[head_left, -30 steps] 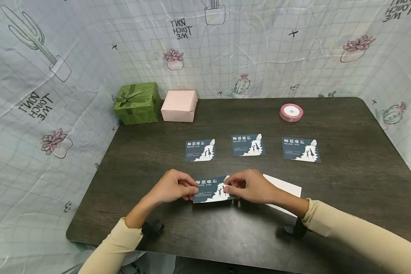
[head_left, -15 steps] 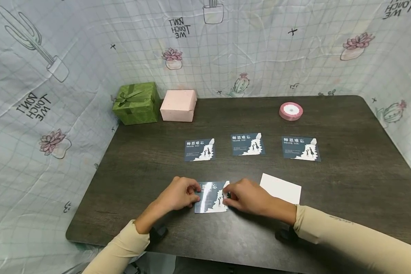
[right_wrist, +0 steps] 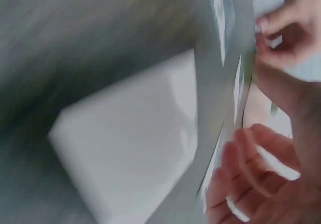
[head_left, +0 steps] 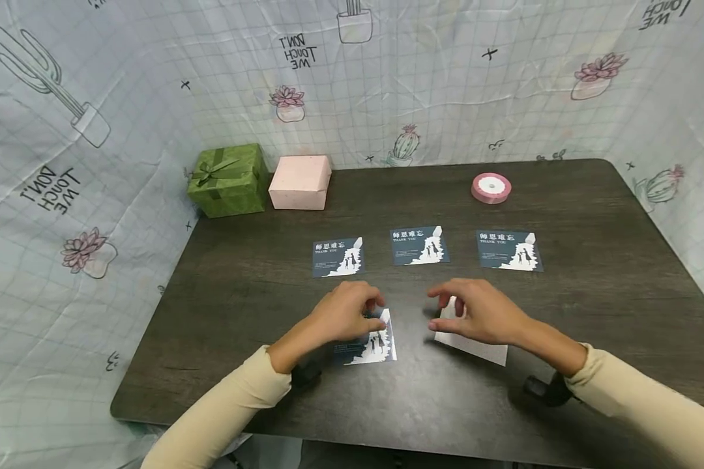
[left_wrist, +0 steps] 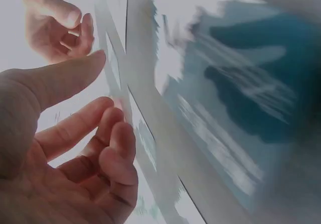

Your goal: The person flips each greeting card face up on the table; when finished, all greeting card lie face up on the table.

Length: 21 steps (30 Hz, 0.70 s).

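Observation:
My left hand [head_left: 341,314] hovers over a dark blue and white thank-you card [head_left: 375,348] lying near the front of the table, covering its left part. Its thumb and fingers are loosely bent with nothing between them, as the left wrist view also shows. To the right, my right hand [head_left: 482,314] hangs above a blank white card [head_left: 485,350], thumb and fingers spread apart and holding nothing. The right wrist view shows that white card [right_wrist: 130,133] blurred, lying tilted on the table below the hand.
Three matching cards, left [head_left: 336,258], middle [head_left: 418,247] and right [head_left: 507,251], lie in a row beyond the hands. A green gift box [head_left: 229,182] and a pink box [head_left: 300,184] stand at the back left. A pink ribbon roll [head_left: 491,187] lies at the back right.
Both hands held the near blue card by its sides, lowered it to the table and let go. The right hand has moved right over the white card; the left has shifted slightly right.

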{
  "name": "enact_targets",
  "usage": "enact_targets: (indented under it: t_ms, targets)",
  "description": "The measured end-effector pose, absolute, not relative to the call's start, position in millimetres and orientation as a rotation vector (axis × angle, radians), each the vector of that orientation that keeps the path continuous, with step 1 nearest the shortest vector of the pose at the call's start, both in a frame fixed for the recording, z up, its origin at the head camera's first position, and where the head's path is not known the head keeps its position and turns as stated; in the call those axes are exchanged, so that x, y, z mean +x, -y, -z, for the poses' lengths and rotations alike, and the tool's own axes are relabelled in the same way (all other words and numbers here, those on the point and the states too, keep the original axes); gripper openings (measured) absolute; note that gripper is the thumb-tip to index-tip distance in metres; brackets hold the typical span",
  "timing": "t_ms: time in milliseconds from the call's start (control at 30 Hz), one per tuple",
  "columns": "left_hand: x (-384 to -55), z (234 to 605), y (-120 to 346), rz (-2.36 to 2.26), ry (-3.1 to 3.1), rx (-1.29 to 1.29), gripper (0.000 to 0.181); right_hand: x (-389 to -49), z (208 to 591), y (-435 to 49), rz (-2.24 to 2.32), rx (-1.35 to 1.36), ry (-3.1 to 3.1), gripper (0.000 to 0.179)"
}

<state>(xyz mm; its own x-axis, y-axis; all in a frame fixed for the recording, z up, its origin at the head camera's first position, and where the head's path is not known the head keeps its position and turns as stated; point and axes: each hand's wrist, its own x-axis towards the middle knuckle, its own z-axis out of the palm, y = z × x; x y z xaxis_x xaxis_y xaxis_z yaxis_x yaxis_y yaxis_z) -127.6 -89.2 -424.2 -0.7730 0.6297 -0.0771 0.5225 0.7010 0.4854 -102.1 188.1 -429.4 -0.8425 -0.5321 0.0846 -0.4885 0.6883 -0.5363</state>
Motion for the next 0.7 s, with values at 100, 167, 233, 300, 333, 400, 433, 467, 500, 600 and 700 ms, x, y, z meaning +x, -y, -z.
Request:
enact_targets:
  t_ms: [100, 167, 233, 300, 333, 400, 433, 467, 500, 600, 700]
  targets:
    - [-137, 421, 55, -0.535, -2.628, 0.991, 0.043, -100, 426, -228, 0.740, -0.677, -2.859, 0.070]
    - [-146, 421, 33, -0.470, -2.597, 1.040, 0.050, -97, 427, -248, 0.686, -0.567, -2.864, 0.081]
    - [-155, 424, 13, -0.415, -2.574, 1.101, 0.057, -94, 430, -263, 0.655, -0.490, -2.866, 0.086]
    - [-163, 428, -4, -0.369, -2.558, 1.152, 0.065, -91, 436, -272, 0.624, -0.446, -2.867, 0.090]
    - [-167, 431, -12, -0.347, -2.552, 1.172, 0.071, -89, 438, -275, 0.613, -0.429, -2.867, 0.091]
    - [-171, 434, -25, -0.303, -2.541, 1.181, 0.081, -87, 443, -278, 0.591, -0.423, -2.871, 0.094]
    - [-172, 436, -31, -0.284, -2.536, 1.172, 0.086, -85, 443, -278, 0.581, -0.421, -2.870, 0.096]
    - [-172, 437, -37, -0.269, -2.532, 1.150, 0.090, -84, 444, -278, 0.570, -0.419, -2.870, 0.098]
    - [-172, 438, -42, -0.250, -2.532, 1.132, 0.093, -84, 443, -279, 0.564, -0.418, -2.869, 0.100]
    - [-169, 440, -52, -0.209, -2.536, 1.063, 0.094, -83, 443, -277, 0.546, -0.423, -2.862, 0.102]
    - [-166, 441, -59, -0.190, -2.535, 1.012, 0.085, -84, 442, -278, 0.528, -0.439, -2.849, 0.100]
